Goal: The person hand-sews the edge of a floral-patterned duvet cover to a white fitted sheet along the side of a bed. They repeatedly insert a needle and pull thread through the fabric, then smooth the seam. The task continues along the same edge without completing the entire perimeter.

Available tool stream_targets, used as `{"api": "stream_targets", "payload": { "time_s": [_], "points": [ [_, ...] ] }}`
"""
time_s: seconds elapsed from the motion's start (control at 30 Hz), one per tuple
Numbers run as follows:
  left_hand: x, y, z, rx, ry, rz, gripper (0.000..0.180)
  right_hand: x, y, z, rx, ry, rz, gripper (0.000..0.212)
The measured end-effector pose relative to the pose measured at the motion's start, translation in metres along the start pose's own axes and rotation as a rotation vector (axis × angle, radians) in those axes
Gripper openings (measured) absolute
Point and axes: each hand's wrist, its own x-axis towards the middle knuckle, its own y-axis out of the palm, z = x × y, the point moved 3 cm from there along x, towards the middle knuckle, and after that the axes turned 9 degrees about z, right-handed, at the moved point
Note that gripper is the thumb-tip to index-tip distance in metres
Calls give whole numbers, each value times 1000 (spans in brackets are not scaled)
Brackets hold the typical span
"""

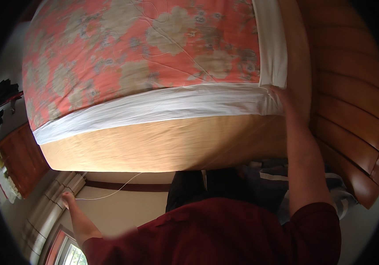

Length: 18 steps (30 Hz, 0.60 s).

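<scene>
A coral-red floral quilt (172,48) with a wide white border (163,104) lies across a tan-covered mattress (154,141) in front of me. My right hand (278,93) is closed on the quilt's near right corner, where the white border folds round; its fingertips are partly hidden. Away from the bed at lower left, my left hand (67,200) is closed and slightly blurred. A thin white cord (114,193) runs from beside that hand toward the mattress's lower edge. I cannot tell whether the fingers hold it. Pale thin strands (185,51) lie loosely across the quilt top.
A slatted wooden headboard (352,92) stands along the right. Below it is a grey-blue striped cloth (269,181). At left are a reddish-brown wooden piece of furniture (24,157), a light curtain (44,221) and a window (75,255). Dark items (5,92) sit farther up.
</scene>
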Motion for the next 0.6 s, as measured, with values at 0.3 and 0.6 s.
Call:
{"api": "stream_targets", "payload": {
  "time_s": [0.3, 0.6],
  "points": [
    [-243, -45, -354, -1131, 1035, 687, 28, -2, -6, -1, 8, 110, 36, 55],
    [-412, -69, -497, -924, 1124, 835, 27, -10, -2, 9, -45, 125, 34, 55]
  ]
}}
